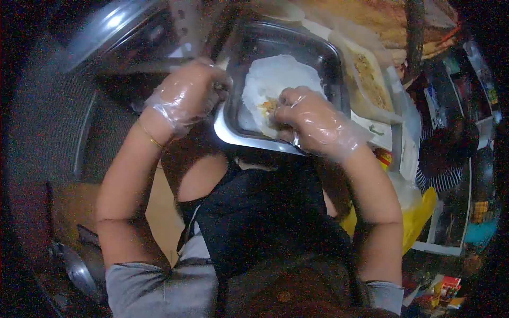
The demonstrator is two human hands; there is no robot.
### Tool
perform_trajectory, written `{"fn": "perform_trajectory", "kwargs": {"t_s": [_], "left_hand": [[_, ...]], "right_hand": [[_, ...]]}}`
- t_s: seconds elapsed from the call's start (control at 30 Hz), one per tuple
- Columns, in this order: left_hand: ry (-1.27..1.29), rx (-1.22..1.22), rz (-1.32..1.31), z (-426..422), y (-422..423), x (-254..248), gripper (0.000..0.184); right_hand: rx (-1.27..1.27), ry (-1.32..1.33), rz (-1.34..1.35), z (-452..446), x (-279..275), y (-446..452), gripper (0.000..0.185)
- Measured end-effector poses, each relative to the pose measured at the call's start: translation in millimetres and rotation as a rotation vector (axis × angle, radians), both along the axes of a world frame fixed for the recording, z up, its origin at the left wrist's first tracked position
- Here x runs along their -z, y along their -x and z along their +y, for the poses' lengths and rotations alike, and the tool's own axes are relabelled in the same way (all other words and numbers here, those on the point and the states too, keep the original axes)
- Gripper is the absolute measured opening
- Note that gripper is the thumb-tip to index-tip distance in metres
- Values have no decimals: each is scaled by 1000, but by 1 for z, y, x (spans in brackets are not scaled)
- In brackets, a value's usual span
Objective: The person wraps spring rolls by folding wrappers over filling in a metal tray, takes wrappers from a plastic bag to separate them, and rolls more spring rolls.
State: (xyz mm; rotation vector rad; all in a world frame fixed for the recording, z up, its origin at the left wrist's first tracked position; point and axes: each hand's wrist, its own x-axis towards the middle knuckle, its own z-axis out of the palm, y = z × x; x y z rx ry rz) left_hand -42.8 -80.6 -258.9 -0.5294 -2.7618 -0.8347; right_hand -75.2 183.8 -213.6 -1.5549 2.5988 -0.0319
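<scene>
Nearest, a black garment (265, 212) covers the person's front, with a yellow bag (421, 217) to the right. Beyond it lies a dark, rounded tray (233, 137) with a bright near rim. The right hand (318, 119), in a clear plastic glove, reaches over the near right part of the tray; its grip is curled in at the orange-yellow filling (269, 106), but how fully it is closed, and on what, cannot be told. The left hand (192, 91), likewise gloved, is curled beside the left rim; its grip is blurred, its contents unclear. The thin white sheet (286, 69) lies within the tray, bearing the filling near its near edge. Right of the tray stands a container of brownish food (367, 77); brown cloth (371, 18) is visible farther off
</scene>
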Motion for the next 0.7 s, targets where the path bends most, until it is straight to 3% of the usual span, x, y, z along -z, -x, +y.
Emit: {"fn": "perform_trajectory", "kwargs": {"t_s": [0.13,0.23,0.43,0.53,0.7], "left_hand": [[21,61,161,-9,16,-2,20],[19,17,214,-2,12,6,18],[37,21,186,8,10,-1,17],[-10,-17,178,13,1,-8,18],[37,186,215,11,14,-4,19]], "right_hand": [[88,80,-58,-19,-13,13,22],[63,142,124,-23,4,17,21],[84,-42,323,-41,28,22,15],[155,-47,221,-41,20,25,14],[292,-35,-5,-38,11,46,19]]}}
